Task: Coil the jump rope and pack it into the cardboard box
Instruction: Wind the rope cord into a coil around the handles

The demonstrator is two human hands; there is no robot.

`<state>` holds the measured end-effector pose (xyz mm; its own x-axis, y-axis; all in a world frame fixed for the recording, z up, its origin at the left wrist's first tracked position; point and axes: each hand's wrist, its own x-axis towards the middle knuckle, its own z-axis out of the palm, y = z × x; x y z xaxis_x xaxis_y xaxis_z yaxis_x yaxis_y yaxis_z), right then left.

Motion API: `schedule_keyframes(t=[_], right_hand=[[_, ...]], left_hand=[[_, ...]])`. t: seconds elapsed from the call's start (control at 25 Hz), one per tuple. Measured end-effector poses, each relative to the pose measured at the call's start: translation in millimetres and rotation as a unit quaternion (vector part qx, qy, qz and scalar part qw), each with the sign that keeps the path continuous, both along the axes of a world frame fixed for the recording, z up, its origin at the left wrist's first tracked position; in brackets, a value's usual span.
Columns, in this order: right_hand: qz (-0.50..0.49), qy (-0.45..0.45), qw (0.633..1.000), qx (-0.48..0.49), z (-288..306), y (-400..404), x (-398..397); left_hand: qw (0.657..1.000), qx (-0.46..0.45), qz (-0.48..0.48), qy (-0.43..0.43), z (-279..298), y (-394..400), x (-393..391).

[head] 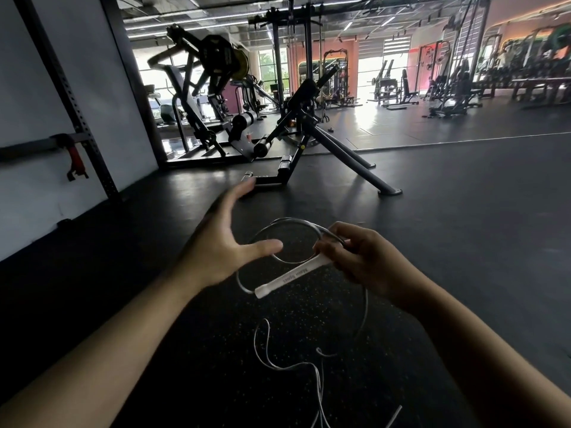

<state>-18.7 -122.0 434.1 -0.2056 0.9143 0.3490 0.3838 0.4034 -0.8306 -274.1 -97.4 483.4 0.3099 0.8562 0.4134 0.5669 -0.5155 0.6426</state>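
Observation:
My right hand (pixel 360 256) grips the white handle (pixel 289 278) of the jump rope together with a few loops of its thin grey cord (pixel 293 222). The handle sticks out down-left from the fist. My left hand (pixel 222 242) is spread flat with straight fingers, just left of the loops, its thumb in front of the coil and holding nothing. The rest of the cord (pixel 312 369) hangs from the right hand and trails in loose curves on the dark floor. No cardboard box is in view.
A black exercise bench frame (pixel 324 143) stands on the speckled rubber floor (pixel 432 211) just beyond my hands. A rack upright (pixel 77 118) with a red hook runs along the white wall at left. More gym machines fill the background.

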Motion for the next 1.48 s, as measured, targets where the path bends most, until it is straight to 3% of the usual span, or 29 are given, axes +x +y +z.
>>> schedule_keyframes(t=[0.08,0.12,0.24,0.44,0.56,0.64,0.72,0.84,1.04,1.24,1.48], right_hand=[[-0.012,-0.067,0.997,0.028,5.5,1.3,-1.8],[-0.018,-0.086,0.995,0.039,8.0,1.5,-4.1],[-0.051,-0.109,0.991,0.054,9.6,3.2,-10.2],[-0.026,-0.038,0.999,-0.006,8.0,-0.4,-15.6],[0.016,0.088,0.996,-0.019,11.1,-4.9,-19.8],[0.013,0.14,0.99,-0.022,15.9,-7.9,-17.6],[-0.001,0.144,0.989,-0.039,16.4,-9.0,-13.9],[0.024,0.164,0.984,-0.071,11.2,-8.2,-13.4],[0.012,0.132,0.991,-0.019,3.1,-13.6,-27.8],[0.004,0.133,0.991,-0.02,-3.0,-13.1,-29.7],[0.034,0.133,0.989,-0.06,1.8,-5.5,-24.4]], left_hand=[[0.976,0.019,-0.065,0.208,25.7,-2.3,16.4],[0.959,0.006,-0.081,0.271,32.5,-3.6,28.3],[0.95,-0.039,-0.073,0.302,31.1,0.9,53.5],[0.974,-0.087,-0.075,0.196,14.6,10.3,49.9],[0.978,-0.101,-0.102,0.153,10.6,9.3,43.4],[0.987,-0.11,-0.092,0.066,10.8,8.3,38.3],[0.99,-0.107,-0.053,-0.077,11.6,9.6,34.2],[0.955,-0.113,-0.003,-0.273,4.5,12.1,37.6],[0.849,-0.145,0.107,-0.497,-27.5,-1.8,68.4],[0.795,-0.176,0.107,-0.571,-50.1,-7.1,73.9],[0.802,-0.211,0.063,-0.556,-52.6,5.2,65.5]])
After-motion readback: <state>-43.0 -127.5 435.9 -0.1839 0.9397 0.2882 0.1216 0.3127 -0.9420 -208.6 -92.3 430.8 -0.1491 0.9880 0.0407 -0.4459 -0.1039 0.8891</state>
